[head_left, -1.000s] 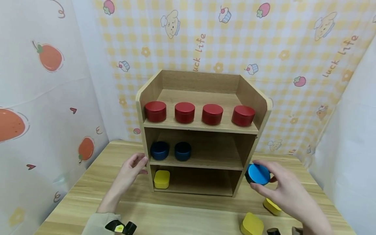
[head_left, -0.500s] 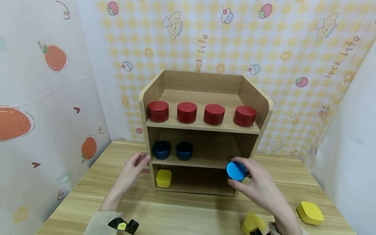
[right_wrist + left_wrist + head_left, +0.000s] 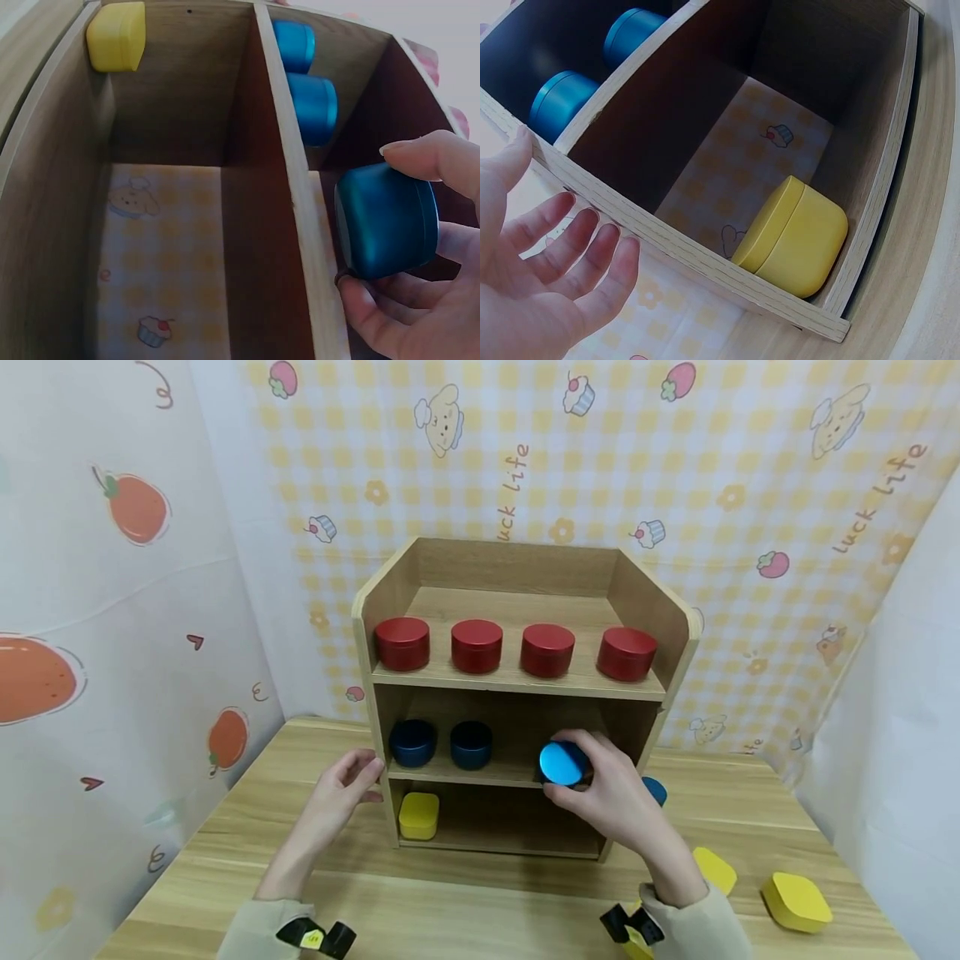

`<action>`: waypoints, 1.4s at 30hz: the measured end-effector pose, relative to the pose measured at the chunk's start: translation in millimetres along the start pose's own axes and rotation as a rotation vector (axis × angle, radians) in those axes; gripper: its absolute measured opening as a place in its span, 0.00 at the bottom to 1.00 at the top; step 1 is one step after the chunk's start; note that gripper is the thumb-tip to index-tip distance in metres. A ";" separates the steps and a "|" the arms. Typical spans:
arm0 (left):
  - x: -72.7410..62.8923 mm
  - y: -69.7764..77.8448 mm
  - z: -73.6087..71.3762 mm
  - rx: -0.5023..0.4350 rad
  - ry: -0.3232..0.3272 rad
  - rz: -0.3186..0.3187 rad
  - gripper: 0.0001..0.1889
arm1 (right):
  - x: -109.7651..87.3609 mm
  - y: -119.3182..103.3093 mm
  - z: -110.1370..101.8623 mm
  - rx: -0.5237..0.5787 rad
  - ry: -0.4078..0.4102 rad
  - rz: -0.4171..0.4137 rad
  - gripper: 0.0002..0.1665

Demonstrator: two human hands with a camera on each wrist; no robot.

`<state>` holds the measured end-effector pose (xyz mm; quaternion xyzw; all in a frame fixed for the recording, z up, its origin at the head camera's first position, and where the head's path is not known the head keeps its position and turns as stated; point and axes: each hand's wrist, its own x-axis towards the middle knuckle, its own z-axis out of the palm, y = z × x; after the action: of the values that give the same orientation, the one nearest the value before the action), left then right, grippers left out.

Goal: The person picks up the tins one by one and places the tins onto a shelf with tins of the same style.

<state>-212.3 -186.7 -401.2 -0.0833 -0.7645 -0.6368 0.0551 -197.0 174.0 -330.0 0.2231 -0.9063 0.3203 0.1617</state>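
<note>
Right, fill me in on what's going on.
A person's right hand holds a blue container at the middle level of a wooden shelf unit; the left hand is by the unit's left side. Four red containers stand on top, two blue ones in the middle, a yellow one at the bottom. More yellow containers and another blue one are on the table at right.

R hand (image 3: 450, 296) cut off in R-wrist view; in head view some fingers hid. behind held blue tin (image 3: 386, 221); 2nd blue tin (image 3: 655, 790) & a yellow box (image 3: 716, 870) part-hid. behind R forearm (image 3: 671, 860); another yellow box (image 3: 637, 949) mostly behind wrist cam (image 3: 632, 925), cut by bottom edge; L hand (image 3: 547, 289) cut off in L-wrist view; L strap label (image 3: 312, 938) too small to read.
</note>
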 end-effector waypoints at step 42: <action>0.2 -1.1 -0.8 0.009 -0.001 0.008 0.21 | 43.6 -8.5 22.3 0.024 -0.174 0.224 0.34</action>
<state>-212.7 -187.7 -402.1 -0.0867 -0.7670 -0.6332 0.0576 -233.0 140.4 -323.3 0.1495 -0.9322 0.3268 0.0432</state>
